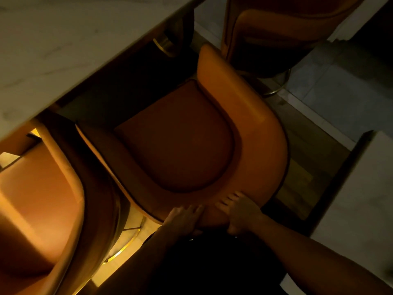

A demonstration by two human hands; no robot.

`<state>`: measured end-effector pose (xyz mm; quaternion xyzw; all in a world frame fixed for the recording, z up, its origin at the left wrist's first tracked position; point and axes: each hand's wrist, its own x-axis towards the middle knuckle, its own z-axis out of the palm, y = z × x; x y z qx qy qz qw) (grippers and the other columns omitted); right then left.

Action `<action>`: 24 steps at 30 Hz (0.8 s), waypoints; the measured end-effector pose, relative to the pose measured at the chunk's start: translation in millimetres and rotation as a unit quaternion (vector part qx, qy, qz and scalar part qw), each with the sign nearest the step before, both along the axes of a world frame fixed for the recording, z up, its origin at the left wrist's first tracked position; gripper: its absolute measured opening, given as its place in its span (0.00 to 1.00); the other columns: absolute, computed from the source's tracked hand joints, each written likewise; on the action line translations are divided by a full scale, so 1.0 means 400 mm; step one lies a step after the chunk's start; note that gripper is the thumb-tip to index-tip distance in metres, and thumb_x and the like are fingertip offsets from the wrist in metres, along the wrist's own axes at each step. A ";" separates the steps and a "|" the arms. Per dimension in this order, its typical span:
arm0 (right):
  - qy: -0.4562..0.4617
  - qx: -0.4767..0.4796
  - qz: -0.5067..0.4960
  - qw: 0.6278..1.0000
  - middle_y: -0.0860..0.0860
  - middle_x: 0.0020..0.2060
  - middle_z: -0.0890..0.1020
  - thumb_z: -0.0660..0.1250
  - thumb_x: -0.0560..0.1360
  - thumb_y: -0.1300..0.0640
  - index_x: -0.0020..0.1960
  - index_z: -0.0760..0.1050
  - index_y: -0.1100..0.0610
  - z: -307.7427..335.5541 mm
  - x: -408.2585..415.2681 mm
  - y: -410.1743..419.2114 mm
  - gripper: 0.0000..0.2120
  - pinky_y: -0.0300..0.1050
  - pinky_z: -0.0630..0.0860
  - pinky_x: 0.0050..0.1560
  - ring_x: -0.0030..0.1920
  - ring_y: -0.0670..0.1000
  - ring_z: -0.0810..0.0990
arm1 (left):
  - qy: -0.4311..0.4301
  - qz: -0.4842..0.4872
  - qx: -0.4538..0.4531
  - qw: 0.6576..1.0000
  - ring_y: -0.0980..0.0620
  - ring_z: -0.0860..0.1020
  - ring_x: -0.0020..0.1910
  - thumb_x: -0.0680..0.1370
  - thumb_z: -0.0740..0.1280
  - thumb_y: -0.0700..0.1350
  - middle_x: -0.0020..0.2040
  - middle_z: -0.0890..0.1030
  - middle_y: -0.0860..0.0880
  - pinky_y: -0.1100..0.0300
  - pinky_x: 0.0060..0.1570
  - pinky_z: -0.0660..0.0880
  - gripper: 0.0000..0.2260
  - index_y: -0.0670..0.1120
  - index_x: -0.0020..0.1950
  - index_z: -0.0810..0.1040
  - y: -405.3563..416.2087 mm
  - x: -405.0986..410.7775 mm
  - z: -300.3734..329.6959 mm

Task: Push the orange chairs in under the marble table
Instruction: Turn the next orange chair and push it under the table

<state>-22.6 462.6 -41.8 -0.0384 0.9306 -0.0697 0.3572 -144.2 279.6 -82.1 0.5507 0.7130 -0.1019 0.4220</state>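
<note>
An orange chair (180, 137) with a curved backrest stands below me, its seat front close to the edge of the marble table (63, 39) at the upper left. My left hand (185, 217) and my right hand (240, 211) both grip the top of its backrest side by side, fingers over the rim. A second orange chair (42, 199) stands at the left, partly under the table edge. A third orange chair (276, 33) stands at the upper right, apart from the table.
The room is dim. A gold ring chair base (125, 248) shows on the floor beneath the middle chair. A pale block or cabinet (361, 199) stands at the right, close behind the chair. Grey floor tiles (331, 86) lie at the upper right.
</note>
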 end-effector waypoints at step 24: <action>-0.038 -0.011 -0.002 0.999 0.54 0.70 0.67 0.67 0.68 0.34 0.75 0.54 0.53 -0.023 -0.134 0.009 0.44 0.58 0.63 0.66 0.68 0.58 0.66 | -0.009 0.150 -0.070 0.986 0.36 0.51 0.76 0.77 0.68 0.50 0.79 0.55 0.48 0.30 0.70 0.49 0.38 0.52 0.79 0.48 0.028 -0.066 0.078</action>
